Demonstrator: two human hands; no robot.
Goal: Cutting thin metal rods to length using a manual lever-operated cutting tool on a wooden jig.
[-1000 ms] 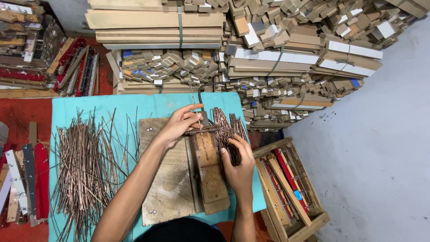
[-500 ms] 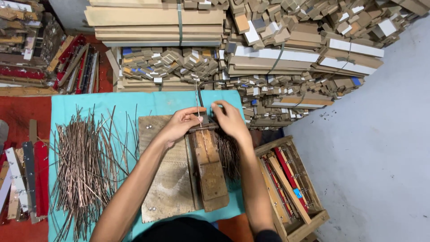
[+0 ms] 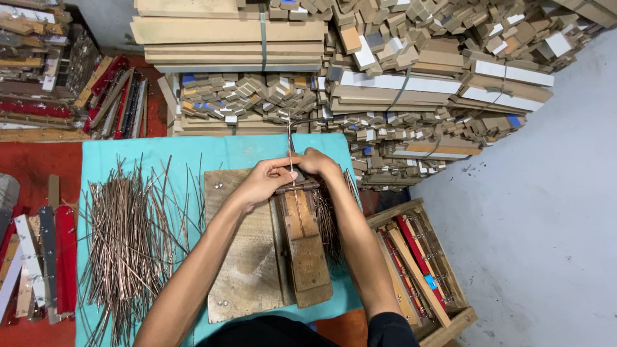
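Both hands meet at the far end of a wooden jig (image 3: 302,247) lying near the middle of the turquoise surface (image 3: 212,151). The left hand (image 3: 267,180) and right hand (image 3: 316,163) each pinch a thin metal rod (image 3: 290,138) pointing toward the far edge. Loose rods (image 3: 128,238) lie heaped along the left edge.

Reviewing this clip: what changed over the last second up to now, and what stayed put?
The right hand left the small heap of rods right of the wooden block and moved up to the block's far end, meeting the left hand. Both hands now pinch a thin rod pointing away from the person. The left hand barely shifted. The big rod pile, board and turquoise cloth stayed put.
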